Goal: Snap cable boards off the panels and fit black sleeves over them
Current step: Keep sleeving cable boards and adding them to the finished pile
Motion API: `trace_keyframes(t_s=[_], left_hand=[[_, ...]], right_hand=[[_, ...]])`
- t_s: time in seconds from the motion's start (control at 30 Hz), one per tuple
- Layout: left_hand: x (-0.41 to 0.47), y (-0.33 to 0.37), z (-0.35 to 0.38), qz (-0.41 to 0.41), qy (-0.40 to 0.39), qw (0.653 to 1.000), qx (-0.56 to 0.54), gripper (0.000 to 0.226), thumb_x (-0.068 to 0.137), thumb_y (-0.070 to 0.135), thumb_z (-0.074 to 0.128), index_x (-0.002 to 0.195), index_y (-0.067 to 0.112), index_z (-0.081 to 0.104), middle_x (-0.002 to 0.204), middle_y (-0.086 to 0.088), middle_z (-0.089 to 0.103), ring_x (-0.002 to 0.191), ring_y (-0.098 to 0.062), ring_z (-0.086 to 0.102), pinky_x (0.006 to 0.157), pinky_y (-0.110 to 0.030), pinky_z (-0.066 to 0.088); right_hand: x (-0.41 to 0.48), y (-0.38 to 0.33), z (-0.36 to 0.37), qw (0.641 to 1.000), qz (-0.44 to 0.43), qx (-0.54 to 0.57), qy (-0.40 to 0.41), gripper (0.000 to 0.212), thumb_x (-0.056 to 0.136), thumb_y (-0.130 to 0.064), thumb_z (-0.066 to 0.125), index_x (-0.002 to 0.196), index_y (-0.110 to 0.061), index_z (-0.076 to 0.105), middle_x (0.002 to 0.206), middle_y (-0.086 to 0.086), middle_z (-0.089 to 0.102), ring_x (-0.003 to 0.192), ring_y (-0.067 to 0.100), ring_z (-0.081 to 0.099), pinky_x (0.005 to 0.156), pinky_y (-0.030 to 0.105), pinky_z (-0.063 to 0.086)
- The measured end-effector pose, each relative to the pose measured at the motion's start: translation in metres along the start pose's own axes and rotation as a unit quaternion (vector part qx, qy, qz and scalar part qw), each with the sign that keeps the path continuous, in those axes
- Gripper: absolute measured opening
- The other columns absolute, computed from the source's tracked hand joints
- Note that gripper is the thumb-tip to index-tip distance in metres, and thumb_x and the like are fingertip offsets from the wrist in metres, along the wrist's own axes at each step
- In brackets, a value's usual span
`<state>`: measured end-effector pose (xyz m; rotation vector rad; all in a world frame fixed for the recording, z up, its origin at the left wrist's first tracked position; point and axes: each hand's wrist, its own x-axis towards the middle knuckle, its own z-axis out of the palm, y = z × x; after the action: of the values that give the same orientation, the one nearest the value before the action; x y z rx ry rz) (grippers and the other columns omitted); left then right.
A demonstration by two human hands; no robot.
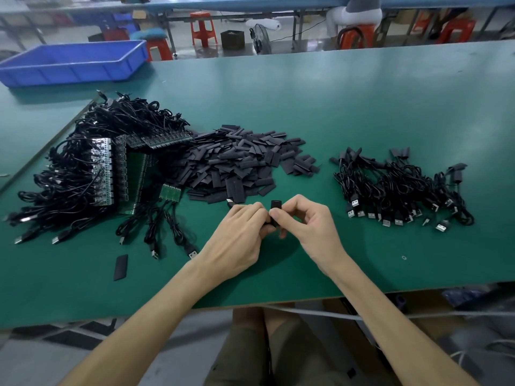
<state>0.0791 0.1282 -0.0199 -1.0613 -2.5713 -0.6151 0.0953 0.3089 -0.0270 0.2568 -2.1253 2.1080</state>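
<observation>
Pinching a black sleeve (276, 206) from both sides, the two hands are meeting near the front of the green table (362, 107). The right hand (306, 228) is squeezing it between the thumb and first finger, and its other fingers are curling loosely underneath. The left hand (239, 236) is curling its fingers tight against the lower part of the sleeve. The top of the sleeve is sticking up above the fingertips.

A blue bin (72, 62) is sitting at the far left corner of the table. Its near wall is hiding most of its floor, so what is in it cannot be told.

A big heap of sleeves (237, 160) is lying just behind the hands. Left of it, green panels (111, 168) are lying in a tangle of black cables. A bundle of cables (398, 190) with plugs is lying well apart on the right. One loose sleeve (120, 267) is lying flat near the left arm.

The fingers are hiding whatever is going inside the held sleeve, so no board can be seen there. A person at the back is being cut off by the top edge.
</observation>
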Motion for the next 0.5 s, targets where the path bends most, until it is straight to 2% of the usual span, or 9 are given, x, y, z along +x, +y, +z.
trace_keyframes(t_s=[0.13, 0.23, 0.3, 0.37, 0.5], left_hand=[[0.0006, 0.0005, 0.0013, 0.004, 0.004, 1.0, 0.019, 0.017, 0.103, 0.02, 0.046, 0.094, 0.01, 0.056, 0.089, 0.0, 0.056, 0.086, -0.021, 0.055, 0.091, -0.036, 0.046], [0.002, -0.0015, 0.0023, 0.004, 0.006, 1.0, 0.01, 0.012, 0.102, 0.019, 0.051, 0.097, 0.011, 0.058, 0.091, 0.002, 0.057, 0.088, -0.019, 0.055, 0.093, -0.034, 0.043], [0.0027, -0.0034, 0.0009, -0.011, 0.013, 1.0, -0.022, 0.013, 0.103, 0.022, 0.051, 0.098, 0.012, 0.058, 0.092, 0.006, 0.055, 0.087, -0.017, 0.053, 0.094, -0.031, 0.04], [0.0033, -0.0046, -0.0006, -0.027, 0.03, 0.998, -0.05, 0.015, 0.104, 0.025, 0.052, 0.097, 0.013, 0.058, 0.092, 0.009, 0.053, 0.084, -0.013, 0.051, 0.093, -0.03, 0.04], [0.0043, -0.0093, -0.0016, -0.043, 0.019, 0.995, -0.089, 0.027, 0.101, 0.042, 0.056, 0.104, 0.016, 0.066, 0.098, 0.011, 0.06, 0.092, -0.006, 0.051, 0.097, -0.032, 0.04]], right_hand=[[-0.0008, 0.0021, 0.0, 1.0, 0.01, -0.012, 0.004, 0.016, 0.091, -0.016, 0.078, 0.079, -0.013, 0.068, 0.071, -0.003, 0.069, 0.06, 0.014, 0.062, 0.062, 0.025, 0.052], [-0.0003, 0.0026, -0.0017, 1.0, 0.02, -0.005, 0.012, 0.015, 0.091, -0.023, 0.078, 0.083, -0.012, 0.071, 0.071, -0.001, 0.07, 0.06, 0.017, 0.062, 0.067, 0.026, 0.053], [0.0002, 0.0018, -0.0019, 0.999, 0.031, 0.011, 0.006, 0.012, 0.092, -0.025, 0.077, 0.092, -0.013, 0.074, 0.076, 0.002, 0.073, 0.065, 0.015, 0.064, 0.069, 0.025, 0.053], [0.0003, 0.0014, -0.0013, 0.999, 0.03, 0.014, -0.015, 0.009, 0.092, -0.02, 0.076, 0.099, -0.015, 0.074, 0.083, 0.003, 0.076, 0.074, 0.011, 0.065, 0.068, 0.023, 0.054], [0.0016, 0.0009, -0.0027, 0.999, 0.035, 0.028, 0.01, 0.004, 0.091, -0.016, 0.076, 0.095, -0.015, 0.075, 0.086, 0.003, 0.077, 0.081, 0.011, 0.068, 0.07, 0.025, 0.055]])
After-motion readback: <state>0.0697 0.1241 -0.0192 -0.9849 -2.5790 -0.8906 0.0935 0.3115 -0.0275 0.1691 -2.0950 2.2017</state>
